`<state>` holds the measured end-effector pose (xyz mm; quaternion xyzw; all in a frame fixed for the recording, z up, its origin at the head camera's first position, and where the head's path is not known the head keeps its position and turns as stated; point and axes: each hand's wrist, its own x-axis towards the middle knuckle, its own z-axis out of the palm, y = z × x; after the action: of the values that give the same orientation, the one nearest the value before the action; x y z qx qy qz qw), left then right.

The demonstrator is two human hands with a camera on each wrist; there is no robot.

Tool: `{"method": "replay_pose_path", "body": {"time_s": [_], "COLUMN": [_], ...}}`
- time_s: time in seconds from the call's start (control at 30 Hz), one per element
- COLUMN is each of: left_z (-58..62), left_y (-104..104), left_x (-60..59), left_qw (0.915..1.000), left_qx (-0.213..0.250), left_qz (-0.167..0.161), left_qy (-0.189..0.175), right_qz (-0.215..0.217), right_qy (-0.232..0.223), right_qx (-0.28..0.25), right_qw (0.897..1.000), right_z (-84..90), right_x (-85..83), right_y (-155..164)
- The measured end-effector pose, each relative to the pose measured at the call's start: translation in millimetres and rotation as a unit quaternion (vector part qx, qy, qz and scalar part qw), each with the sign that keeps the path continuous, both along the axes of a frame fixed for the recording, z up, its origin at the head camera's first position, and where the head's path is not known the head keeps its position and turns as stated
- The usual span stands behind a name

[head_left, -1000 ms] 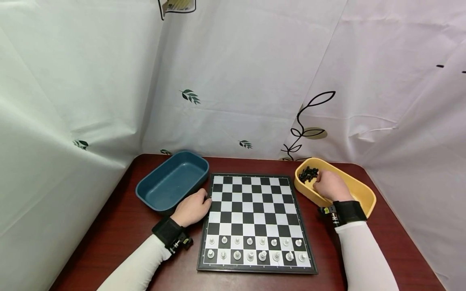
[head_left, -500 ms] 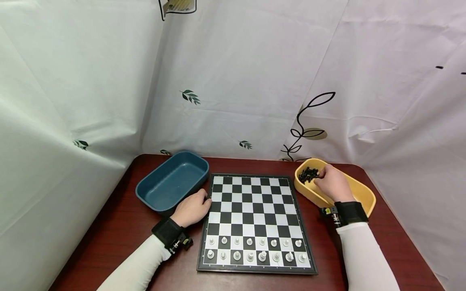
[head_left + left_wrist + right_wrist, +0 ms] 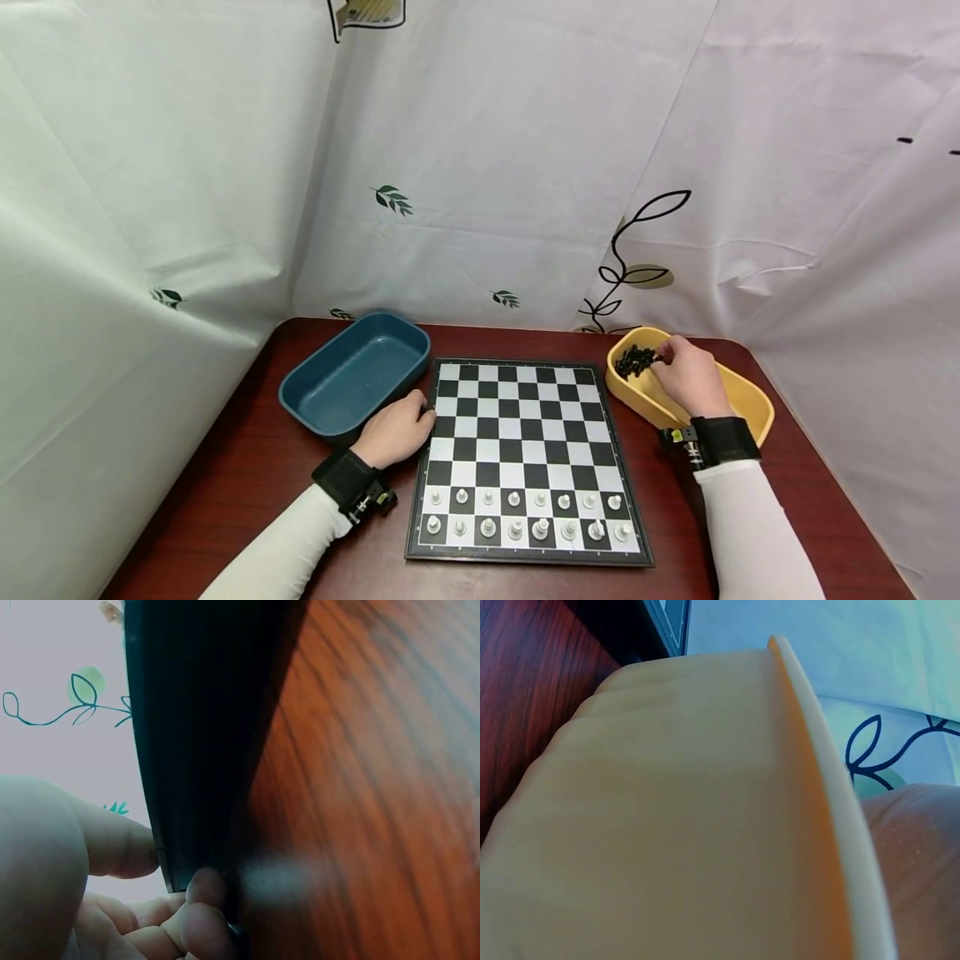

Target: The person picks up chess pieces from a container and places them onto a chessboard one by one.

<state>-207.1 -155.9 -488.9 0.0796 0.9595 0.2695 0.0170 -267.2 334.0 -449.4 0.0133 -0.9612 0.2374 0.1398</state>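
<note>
My left hand (image 3: pixel 396 429) grips the left edge of the chessboard (image 3: pixel 510 427), its thumb and fingertips at the board's dark side (image 3: pixel 202 735) in the left wrist view. White chess pieces (image 3: pixel 515 528) stand in two rows on the near side of the board. Over the yellow bin (image 3: pixel 744 398), my right hand (image 3: pixel 692 382) pinches a small black chess piece between thumb and fingers, mostly hidden by them. Right beside the fingertips lies a heap of black chess pieces (image 3: pixel 633 360) in the bin's far left end. The bin's wall (image 3: pixel 682 795) hides those fingers in the right wrist view.
A dark blue bin (image 3: pixel 352 375) stands to the left of the board, close to my left hand. Everything rests on a reddish-brown table (image 3: pixel 247 500). A pale cloth (image 3: pixel 487 167) with printed leaves hangs behind the table's far edge.
My right hand has risen slightly and turned within the yellow bin, thumb and forefinger now showing beside the black heap. My left hand and the board have stayed put.
</note>
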Motion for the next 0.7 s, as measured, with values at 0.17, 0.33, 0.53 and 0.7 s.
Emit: {"method": "replay_pose_path", "body": {"time_s": [0.17,0.33,0.53,0.7], "left_z": [-1.3,-2.0,-1.3,0.5], "left_y": [-0.4,0.0,0.0,-0.3], "left_x": [-1.7,-2.5,-2.2,-1.5], "left_qw": [1.0,1.0,1.0,1.0], "left_qx": [-0.003,-0.004,-0.004,-0.004], "left_qz": [-0.002,-0.003,-0.003,-0.002], "left_qy": [-0.002,-0.005,-0.007,-0.005], "right_qz": [-0.01,-0.015,-0.001,0.013], "right_qy": [0.014,0.033,0.051,0.066], "right_qx": [-0.011,-0.016,-0.023,-0.03], "right_qw": [1.0,0.999,0.998,0.997], "right_z": [2.7,7.0,14.2,19.6], "right_x": [1.1,3.1,5.6,6.8], "right_y": [-3.4,-7.6,-15.9,-26.4]}}
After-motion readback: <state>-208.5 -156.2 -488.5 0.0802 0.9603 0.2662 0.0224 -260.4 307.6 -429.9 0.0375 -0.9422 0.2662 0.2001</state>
